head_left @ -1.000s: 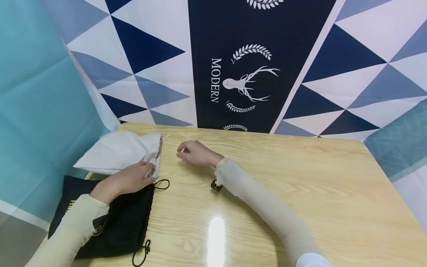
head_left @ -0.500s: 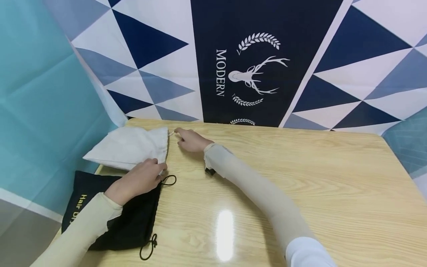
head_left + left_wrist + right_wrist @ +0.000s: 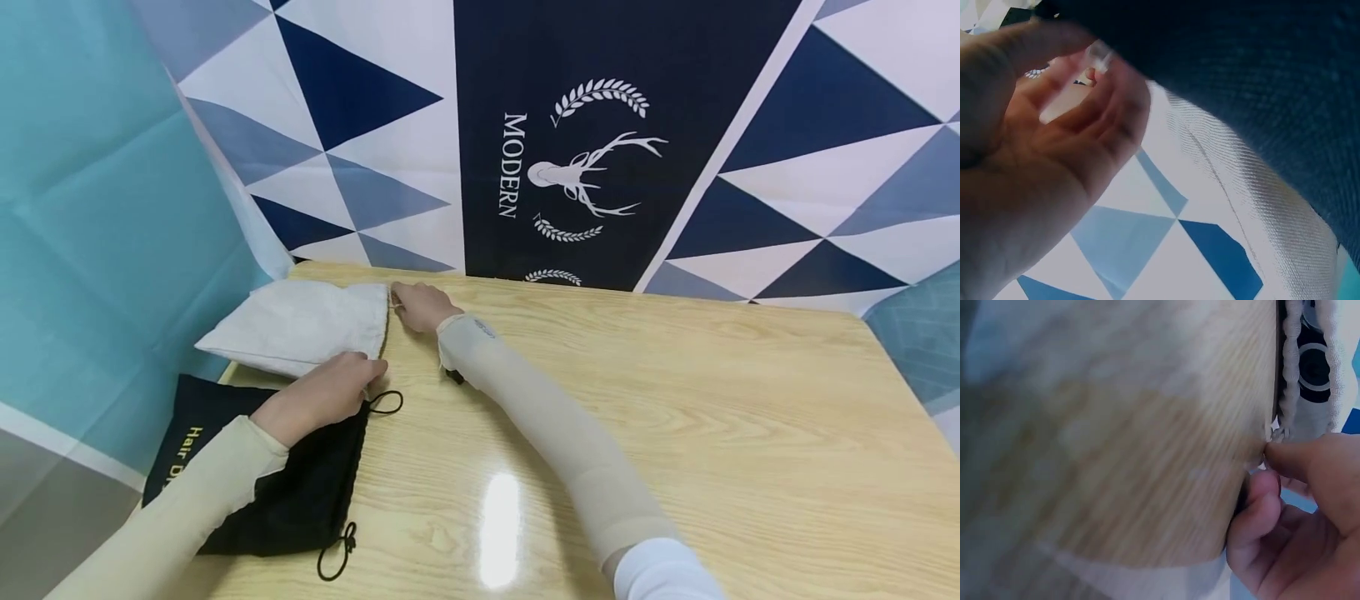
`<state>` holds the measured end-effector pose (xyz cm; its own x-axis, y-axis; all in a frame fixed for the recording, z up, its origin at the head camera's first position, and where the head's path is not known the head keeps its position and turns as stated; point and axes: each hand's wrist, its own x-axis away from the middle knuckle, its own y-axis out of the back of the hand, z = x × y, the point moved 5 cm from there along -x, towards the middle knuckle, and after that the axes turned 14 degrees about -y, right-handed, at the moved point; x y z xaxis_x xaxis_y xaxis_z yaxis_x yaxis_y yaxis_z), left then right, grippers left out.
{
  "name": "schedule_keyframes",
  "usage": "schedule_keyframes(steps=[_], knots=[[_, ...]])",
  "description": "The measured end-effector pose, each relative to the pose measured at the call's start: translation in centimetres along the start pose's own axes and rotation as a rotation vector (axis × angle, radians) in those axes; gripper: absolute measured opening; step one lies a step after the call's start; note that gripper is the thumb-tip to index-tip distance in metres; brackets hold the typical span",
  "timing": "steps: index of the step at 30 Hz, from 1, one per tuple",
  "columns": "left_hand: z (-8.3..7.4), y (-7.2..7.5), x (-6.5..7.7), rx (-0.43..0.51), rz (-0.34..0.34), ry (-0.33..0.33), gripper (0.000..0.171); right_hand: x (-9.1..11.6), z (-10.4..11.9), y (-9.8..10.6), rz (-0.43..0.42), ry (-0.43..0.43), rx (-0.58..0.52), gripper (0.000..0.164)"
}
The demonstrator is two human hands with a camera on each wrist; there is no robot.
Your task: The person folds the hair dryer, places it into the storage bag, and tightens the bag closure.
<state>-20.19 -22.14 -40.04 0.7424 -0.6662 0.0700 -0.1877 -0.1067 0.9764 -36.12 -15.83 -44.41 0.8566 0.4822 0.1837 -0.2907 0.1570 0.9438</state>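
A white drawstring bag [image 3: 300, 325] lies at the back left of the table, its mouth facing right. My right hand [image 3: 423, 307] pinches the drawstring at the far corner of that mouth. In the right wrist view, thumb and forefinger meet at the cord [image 3: 1279, 433], and a black round-faced object [image 3: 1314, 367] shows inside the open mouth. My left hand [image 3: 326, 398] is at the near corner of the mouth with curled fingers, a small pale bit [image 3: 1102, 57] of the drawstring between its fingertips. The left forearm crosses a black drawstring bag [image 3: 307, 492].
The black bag carries yellow lettering [image 3: 187, 446], and its two black cord loops [image 3: 386, 402] stick out to the right. The wooden table [image 3: 675, 433] extends rightward. Patterned cloth [image 3: 390, 167] hangs behind it, with a teal sheet [image 3: 112, 208] at the left.
My right hand has moved left and away to the white bag's far corner and now pinches its drawstring. The left hand stays at the near corner. The head view has shifted slightly.
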Motion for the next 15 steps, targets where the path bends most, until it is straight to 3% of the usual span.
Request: schedule_keyframes(steps=[5, 8, 12, 15], knots=[[0.0, 1.0, 0.2, -0.110, -0.171, -0.054, 0.014, 0.0, -0.1, -0.3, 0.005, -0.043, 0.020, 0.013], [-0.1, 1.8, 0.7, -0.144, -0.238, -0.038, 0.014, 0.1, -0.2, -0.2, 0.019, -0.049, 0.017, 0.016], [-0.5, 2.6, 1.7, -0.179, -0.266, 0.014, 0.016, 0.1, -0.6, 0.1, 0.059, -0.060, -0.071, 0.014], [-1.2, 3.0, 2.2, -0.177, -0.264, 0.018, 0.024, -0.1, -1.1, 0.6, 0.123, -0.067, -0.217, 0.027]])
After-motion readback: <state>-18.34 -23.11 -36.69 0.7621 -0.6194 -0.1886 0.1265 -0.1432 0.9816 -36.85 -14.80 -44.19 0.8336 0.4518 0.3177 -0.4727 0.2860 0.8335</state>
